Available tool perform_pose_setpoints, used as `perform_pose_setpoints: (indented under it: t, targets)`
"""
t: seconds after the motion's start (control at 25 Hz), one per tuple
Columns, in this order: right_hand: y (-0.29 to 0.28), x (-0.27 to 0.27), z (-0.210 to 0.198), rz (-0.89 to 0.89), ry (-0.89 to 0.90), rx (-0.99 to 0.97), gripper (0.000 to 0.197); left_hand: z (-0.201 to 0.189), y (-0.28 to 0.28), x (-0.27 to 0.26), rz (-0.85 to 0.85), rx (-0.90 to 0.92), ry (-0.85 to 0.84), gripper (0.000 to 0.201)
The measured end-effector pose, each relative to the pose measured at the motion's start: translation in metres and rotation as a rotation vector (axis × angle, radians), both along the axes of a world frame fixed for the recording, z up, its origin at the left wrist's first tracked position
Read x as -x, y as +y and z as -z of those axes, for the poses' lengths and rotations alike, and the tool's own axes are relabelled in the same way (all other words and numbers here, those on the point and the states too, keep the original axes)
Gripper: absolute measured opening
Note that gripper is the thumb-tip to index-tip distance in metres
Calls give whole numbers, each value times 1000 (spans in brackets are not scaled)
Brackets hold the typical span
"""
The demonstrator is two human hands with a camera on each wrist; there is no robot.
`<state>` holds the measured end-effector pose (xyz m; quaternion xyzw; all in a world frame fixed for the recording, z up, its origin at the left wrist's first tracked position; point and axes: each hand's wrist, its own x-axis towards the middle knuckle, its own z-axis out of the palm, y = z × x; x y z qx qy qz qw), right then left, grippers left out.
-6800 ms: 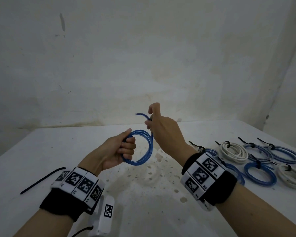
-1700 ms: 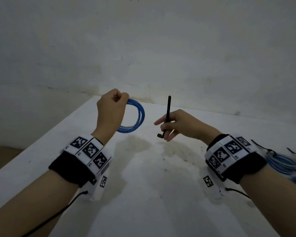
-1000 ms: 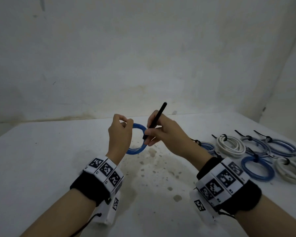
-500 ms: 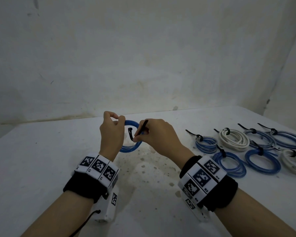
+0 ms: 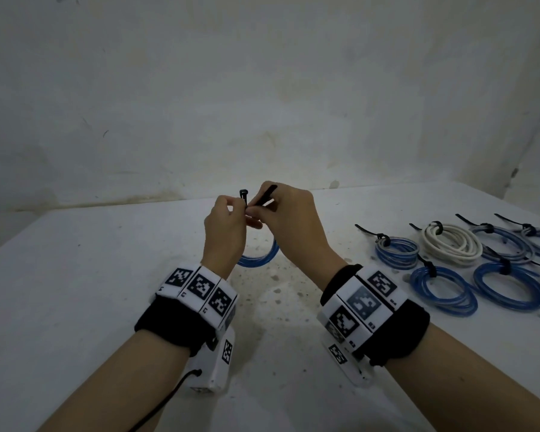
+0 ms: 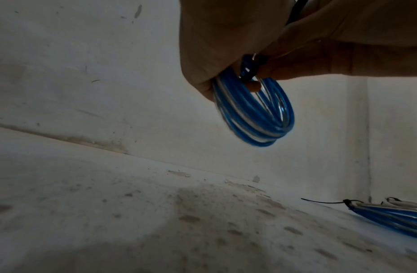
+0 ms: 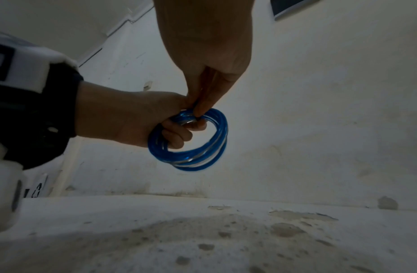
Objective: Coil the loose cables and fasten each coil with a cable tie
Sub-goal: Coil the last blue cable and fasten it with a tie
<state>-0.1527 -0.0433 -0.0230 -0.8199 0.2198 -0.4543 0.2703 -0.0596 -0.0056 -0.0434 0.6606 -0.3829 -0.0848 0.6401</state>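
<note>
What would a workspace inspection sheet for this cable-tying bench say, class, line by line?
Surface: white table, stained and speckled in the middle.
Job's things: blue coil held above the table; black tie at its top, not yet closed.
Clutter: nothing seen.
Hands: left hand grips the coil and the tie's head; right hand pinches the tie's tail.
Cables: tied coils, blue and white, lie at right.
Surroundings: bare, marked wall.

Dim, cool, even light; soft shadows of the arms on the table (image 5: 75,275); wrist views darker, hands backlit against the pale wall (image 6: 86,73); blue coil (image 7: 191,147) motion-blurred; wide-angle bending at edges.
</note>
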Motion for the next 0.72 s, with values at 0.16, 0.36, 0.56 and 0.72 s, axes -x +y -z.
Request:
perform_pose_setpoints:
  t: [0.16,0.36,0.56,0.72]
  targets:
    - [1,3,0,-97,-51,-141,29,5,-5,-10,81,-5,-80,20]
    - [7,4,0,-23,-187,-64,35,2,0,-6,165,93,-173,20]
    - [4,4,6,195,-31,295,33,4,-4,-5,155,122,-269,25]
    - [2,4,5,279,20,439,50,6,-6,-6,124,85,-272,27]
